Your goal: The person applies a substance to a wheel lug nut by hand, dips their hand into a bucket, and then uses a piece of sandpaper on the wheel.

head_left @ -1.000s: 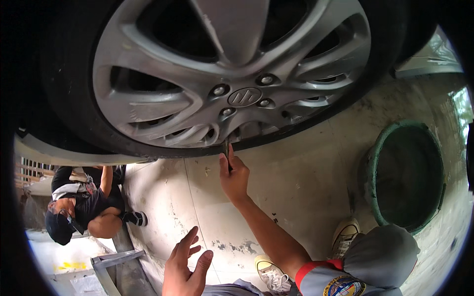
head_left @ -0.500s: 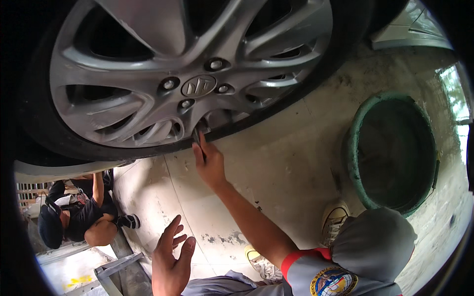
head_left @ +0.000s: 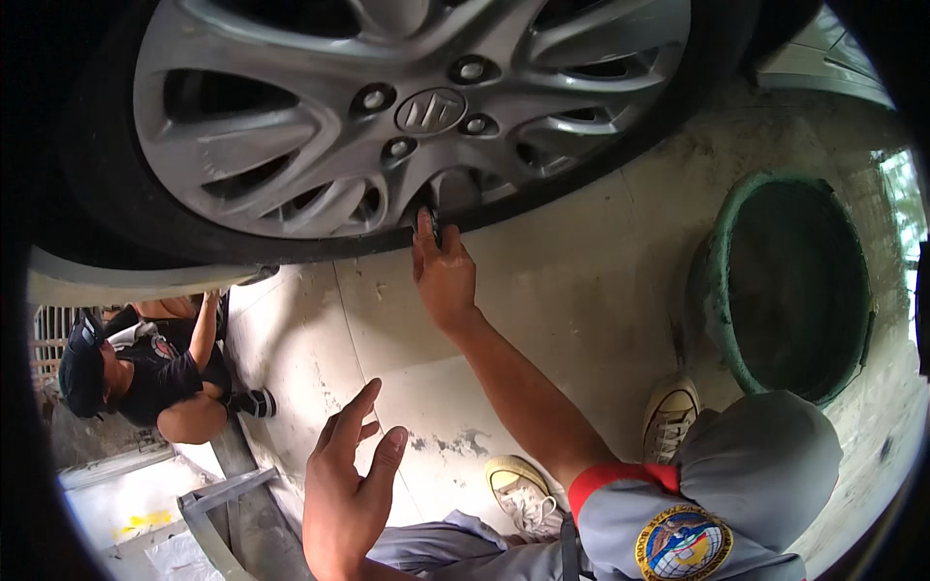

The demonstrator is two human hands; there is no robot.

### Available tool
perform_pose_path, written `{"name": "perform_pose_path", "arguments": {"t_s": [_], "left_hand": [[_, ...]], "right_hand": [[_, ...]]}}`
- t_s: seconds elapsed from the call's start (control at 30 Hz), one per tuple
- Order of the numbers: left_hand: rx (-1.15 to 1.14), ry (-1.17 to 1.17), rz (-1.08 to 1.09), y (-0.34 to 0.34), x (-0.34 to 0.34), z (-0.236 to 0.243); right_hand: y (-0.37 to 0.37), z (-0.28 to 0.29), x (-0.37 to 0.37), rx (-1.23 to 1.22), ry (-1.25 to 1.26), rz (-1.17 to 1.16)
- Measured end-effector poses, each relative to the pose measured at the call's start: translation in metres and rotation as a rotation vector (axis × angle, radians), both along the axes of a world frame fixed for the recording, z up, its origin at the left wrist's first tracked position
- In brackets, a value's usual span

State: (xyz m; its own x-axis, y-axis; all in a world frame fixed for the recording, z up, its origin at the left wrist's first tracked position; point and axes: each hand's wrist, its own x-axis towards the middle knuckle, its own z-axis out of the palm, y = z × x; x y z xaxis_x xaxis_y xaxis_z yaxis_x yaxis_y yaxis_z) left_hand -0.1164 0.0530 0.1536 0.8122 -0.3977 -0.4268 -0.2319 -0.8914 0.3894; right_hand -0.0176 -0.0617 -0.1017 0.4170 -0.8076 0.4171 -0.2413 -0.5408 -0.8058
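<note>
Fingers apart, my left hand (head_left: 349, 479) is held in the air at the lower left with nothing in it. My right hand (head_left: 445, 276) reaches up to the lower edge of a grey alloy wheel (head_left: 320, 136). Its fingers are closed round a small dark object (head_left: 435, 229), which meets the wheel near a gap between the spokes. My fingers hide most of that object, so its kind cannot be made out. Lug nuts (head_left: 472, 70) ring the round centre cap (head_left: 430, 111), and a black tyre (head_left: 387, 242) surrounds the rim.
A round, dark green tub (head_left: 731, 329) stands on the pale, stained floor (head_left: 572, 281) to the right. At the far left a person in black (head_left: 160, 373) crouches by the car. A metal frame (head_left: 208, 533) lies lower left. My canvas shoes (head_left: 523, 494) are below.
The wheel and surroundings have shifted in view as my head moved. My right hand stays at the wheel's lower edge with the dark object; my left hand remains open.
</note>
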Motion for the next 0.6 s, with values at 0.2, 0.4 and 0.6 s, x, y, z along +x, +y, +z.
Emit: {"name": "perform_pose_path", "arguments": {"t_s": [0.2, 0.4, 0.6], "left_hand": [[0.013, -0.011, -0.011, 0.007, -0.002, 0.004], [-0.001, 0.045, 0.031, 0.013, 0.001, 0.006], [0.03, -0.011, 0.061, 0.004, -0.003, 0.007]], "right_hand": [[0.001, 0.007, 0.006, 0.03, -0.047, -0.002], [0.013, 0.007, 0.0, 0.09, -0.145, 0.01], [-0.014, 0.009, 0.013, 0.681, -0.325, 0.119]]}}
